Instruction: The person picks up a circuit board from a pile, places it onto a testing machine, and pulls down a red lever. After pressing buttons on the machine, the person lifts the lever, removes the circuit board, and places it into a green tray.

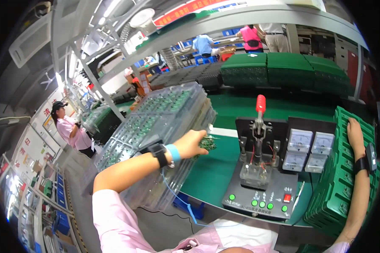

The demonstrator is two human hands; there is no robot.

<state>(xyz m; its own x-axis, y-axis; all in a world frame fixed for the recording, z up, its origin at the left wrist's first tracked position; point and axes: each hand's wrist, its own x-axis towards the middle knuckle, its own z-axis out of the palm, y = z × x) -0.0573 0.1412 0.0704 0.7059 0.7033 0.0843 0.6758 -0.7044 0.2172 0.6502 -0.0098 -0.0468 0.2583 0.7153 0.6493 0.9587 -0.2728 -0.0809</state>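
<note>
My left hand is closed on a small bunch of green circuit boards, beside a tall stack of clear plastic trays. A blue band with a blue cord and a dark watch are on that wrist. Far to the right, my right hand lies against the top of a green plastic crate; its fingertips are mostly hidden, so their grip cannot be made out. Between the hands stands a black test fixture with a red-handled toggle clamp, green buttons and a clear block under the clamp.
Four analogue meters stand on a panel right of the clamp. A white pen-like stick lies beside the fixture on the green bench mat. Green bins line the back. A person in pink stands left; others work farther off.
</note>
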